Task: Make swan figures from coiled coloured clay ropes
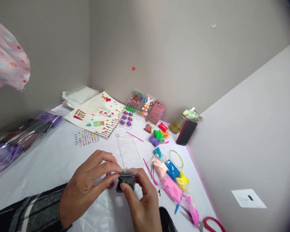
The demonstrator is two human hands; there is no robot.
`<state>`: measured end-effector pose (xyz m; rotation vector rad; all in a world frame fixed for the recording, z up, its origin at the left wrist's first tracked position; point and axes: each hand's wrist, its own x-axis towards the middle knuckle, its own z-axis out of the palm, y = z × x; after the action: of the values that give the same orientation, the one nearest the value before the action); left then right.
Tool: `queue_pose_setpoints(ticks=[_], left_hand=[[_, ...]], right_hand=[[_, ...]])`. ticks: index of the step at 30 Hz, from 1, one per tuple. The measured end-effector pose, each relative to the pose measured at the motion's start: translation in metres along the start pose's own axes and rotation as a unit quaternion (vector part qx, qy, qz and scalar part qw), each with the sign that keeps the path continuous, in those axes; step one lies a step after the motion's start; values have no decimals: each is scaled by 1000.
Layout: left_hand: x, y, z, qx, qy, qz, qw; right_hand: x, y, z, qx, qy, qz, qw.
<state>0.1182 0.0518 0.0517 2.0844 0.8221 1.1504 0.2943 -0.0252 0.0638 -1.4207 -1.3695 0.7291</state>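
Observation:
Between my hands is a small clear zip bag of black clay [126, 182], held just over the white table cover. My left hand [94, 180] pinches the top edge of the bag between thumb and fingers. On the other side, my right hand [145, 196] grips the bag, its thumb across the front. A dark purplish round thing [110, 183] shows partly behind my left fingers; its kind is hidden. Just beyond the hands lies a clear phone case [129, 149]. To the right is a pink modelling tool [150, 172].
Bags of coloured clay [171, 190] line the right side, near red-handled scissors [212, 224]. Behind them are a bottle [180, 124] and a phone [187, 132]. Decorated phone cases [145, 106], a drawn-on sheet [94, 117] and gem stickers [86, 138] lie farther back. Plastic packs [21, 138] lie left.

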Motion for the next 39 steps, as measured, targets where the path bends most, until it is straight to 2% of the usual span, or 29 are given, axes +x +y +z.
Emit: queue_pose_setpoints(ticks=[4,8,13,18,20,23,26,34,39], left_hand=[[0,0,1,27,-9,9,1000],[1,3,2,34,-19,17,999],[0,6,3,62,-17,99,993],[6,3,-3,102,-69,56,991],[7,1,-6,126,-57,51,989],[6,0,-6,156,-22,76,985],[6,1,-3,165,-11,90,982],[6,7,0,168,-13,100,981],[6,4,0,116,-31,62,991]], right_hand=[[-1,3,3,-40,9,-47,998],[-4,6,4,-81,12,-62,995],[-4,8,3,-111,45,-91,989],[-3,6,4,-125,45,-110,985],[-3,5,5,-134,40,-122,983],[-4,6,7,-148,44,-134,979],[-6,8,8,-166,43,-139,975],[-9,11,9,-193,30,-143,970],[-6,7,8,-141,4,-116,983]])
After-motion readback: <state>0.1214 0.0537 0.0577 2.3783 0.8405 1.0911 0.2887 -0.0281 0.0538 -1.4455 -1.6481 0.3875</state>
